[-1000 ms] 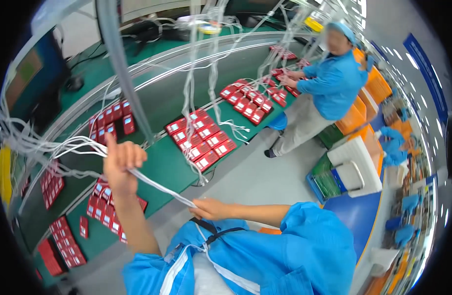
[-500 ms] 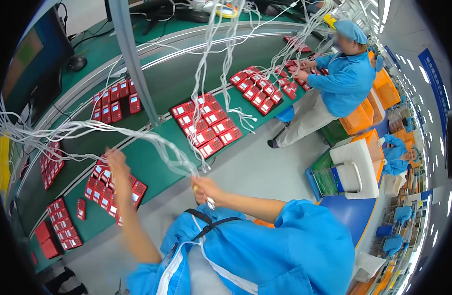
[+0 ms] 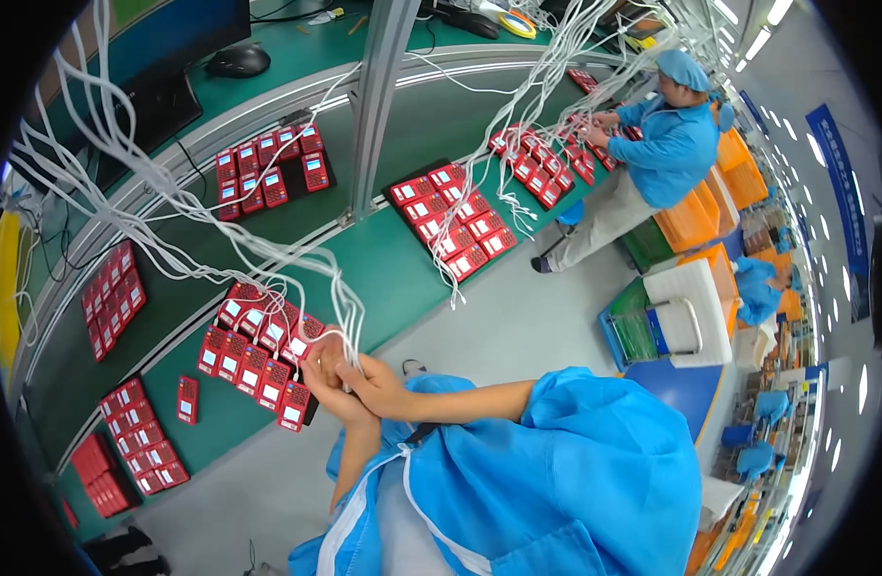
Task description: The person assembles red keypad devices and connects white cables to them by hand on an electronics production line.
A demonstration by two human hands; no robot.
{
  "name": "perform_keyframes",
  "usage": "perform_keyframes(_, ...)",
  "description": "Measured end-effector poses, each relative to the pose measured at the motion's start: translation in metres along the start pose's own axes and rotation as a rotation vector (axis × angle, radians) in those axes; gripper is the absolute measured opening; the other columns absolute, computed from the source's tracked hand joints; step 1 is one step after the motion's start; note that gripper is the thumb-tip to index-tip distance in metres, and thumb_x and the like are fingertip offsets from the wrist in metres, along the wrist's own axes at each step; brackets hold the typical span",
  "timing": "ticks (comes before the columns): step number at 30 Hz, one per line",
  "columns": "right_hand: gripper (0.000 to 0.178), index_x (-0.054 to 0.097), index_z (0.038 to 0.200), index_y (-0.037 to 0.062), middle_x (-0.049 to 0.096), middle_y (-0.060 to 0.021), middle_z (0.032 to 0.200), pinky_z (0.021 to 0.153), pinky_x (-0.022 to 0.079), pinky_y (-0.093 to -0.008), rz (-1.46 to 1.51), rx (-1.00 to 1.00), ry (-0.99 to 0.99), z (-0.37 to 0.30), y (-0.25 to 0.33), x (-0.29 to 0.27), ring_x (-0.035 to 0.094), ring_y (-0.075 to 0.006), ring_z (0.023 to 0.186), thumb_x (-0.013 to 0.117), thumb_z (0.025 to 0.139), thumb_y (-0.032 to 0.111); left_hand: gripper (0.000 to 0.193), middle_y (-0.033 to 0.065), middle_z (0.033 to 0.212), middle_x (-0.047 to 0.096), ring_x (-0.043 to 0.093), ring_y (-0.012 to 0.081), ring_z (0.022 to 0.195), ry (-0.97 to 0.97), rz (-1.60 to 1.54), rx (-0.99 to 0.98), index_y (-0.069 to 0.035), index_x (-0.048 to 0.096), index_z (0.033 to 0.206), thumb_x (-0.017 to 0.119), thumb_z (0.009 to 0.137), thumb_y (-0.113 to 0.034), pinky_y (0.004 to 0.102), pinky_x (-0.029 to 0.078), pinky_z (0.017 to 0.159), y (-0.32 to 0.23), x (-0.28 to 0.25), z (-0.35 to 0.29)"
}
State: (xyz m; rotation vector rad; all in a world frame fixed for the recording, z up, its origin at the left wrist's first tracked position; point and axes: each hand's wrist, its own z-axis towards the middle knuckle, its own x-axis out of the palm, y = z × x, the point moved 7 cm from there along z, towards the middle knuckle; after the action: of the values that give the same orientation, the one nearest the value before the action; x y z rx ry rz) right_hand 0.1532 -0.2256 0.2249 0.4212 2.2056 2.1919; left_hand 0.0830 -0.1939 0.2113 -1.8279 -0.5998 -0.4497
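My right hand (image 3: 379,389) is closed round a bundle of white cables (image 3: 347,307) that hangs in from the upper left. Against it, my left hand (image 3: 333,394) has its fingers curled at the lower end of the same bundle and pinches a white cable; the cable's tip is hidden. Just left of both hands lies a group of red handheld devices (image 3: 252,370) with small screens and keypads. Several white cables run down to the upper devices of this group and appear to be plugged in.
Further red devices (image 3: 451,221) lie in groups along the green bench (image 3: 364,254). A metal post (image 3: 376,106) rises from the bench. To the right, a co-worker (image 3: 667,144) handles devices. A cart with a white foam box (image 3: 686,312) stands on the floor.
My left hand has moved from above the near device group to my right hand at the bundle. The bundle has shifted left and down with my right hand. The view has turned slightly.
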Motion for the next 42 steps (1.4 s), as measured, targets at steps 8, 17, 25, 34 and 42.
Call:
perform_keyframes(8, 0.026, 0.057, 0.119, 0.0042, 0.052, -0.0129, 0.126, 0.103, 0.034, -0.0396, -0.436, -0.202, 0.121, -0.033, 0.045, -0.011, 0.047, -0.0316, 0.119, 0.048, 0.098, 0.016, 0.049, 0.0185, 0.136, 0.049, 0.045, 0.0272, 0.128, 0.382, -0.079, -0.217, -0.003, 0.047, 0.124, 0.028, 0.101, -0.041, 0.0417, 0.034, 0.106, -0.004, 0.041, -0.018)
perform_keyframes(17, 0.031, 0.059, 0.114, 0.0090, 0.055, -0.0008, 0.076, 0.051, 0.040, -0.0235, -0.301, 0.338, -0.281, -0.091, 0.042, -0.135, 0.049, -0.0084, 0.057, 0.042, 0.103, 0.033, 0.041, 0.0103, 0.127, 0.054, 0.046, 0.0184, 0.121, 1.324, 0.166, -0.556, 0.000, 0.049, 0.132, 0.042, 0.103, -0.028, 0.0303, 0.035, 0.103, 0.063, 0.087, -0.059)
perform_keyframes(25, 0.021, 0.058, 0.093, 0.0107, 0.055, 0.0008, 0.069, 0.053, 0.040, -0.0254, 0.382, 0.455, -0.097, 0.068, -0.046, -0.034, 0.050, -0.0095, 0.060, 0.049, 0.099, 0.029, 0.040, 0.0080, 0.101, 0.062, 0.059, 0.0190, 0.100, -0.057, -0.227, -0.195, -0.009, 0.057, 0.107, 0.034, 0.101, -0.041, 0.0328, 0.046, 0.090, 0.060, 0.004, 0.030)
perform_keyframes(34, 0.019, 0.062, 0.105, 0.0027, 0.060, 0.0004, 0.090, 0.074, 0.045, -0.0243, 0.187, 0.255, 0.506, 0.103, -0.053, -0.019, 0.056, -0.0087, 0.085, 0.052, 0.097, 0.017, 0.046, 0.0132, 0.125, 0.055, 0.056, 0.0202, 0.103, -0.360, -0.047, 0.348, -0.004, 0.048, 0.126, 0.030, 0.102, -0.039, 0.0315, 0.044, 0.089, 0.011, 0.009, 0.074)
perform_keyframes(42, 0.015, 0.069, 0.103, 0.0017, 0.064, -0.0067, 0.109, 0.076, 0.051, -0.0268, 0.015, 0.176, 0.105, 0.219, -0.136, -0.055, 0.061, -0.0143, 0.097, 0.063, 0.091, 0.010, 0.016, 0.0053, 0.094, 0.065, 0.058, 0.0127, 0.081, -0.322, 1.113, 0.336, -0.003, 0.059, 0.108, 0.055, 0.094, -0.010, 0.0281, 0.047, 0.072, -0.034, -0.119, 0.175)
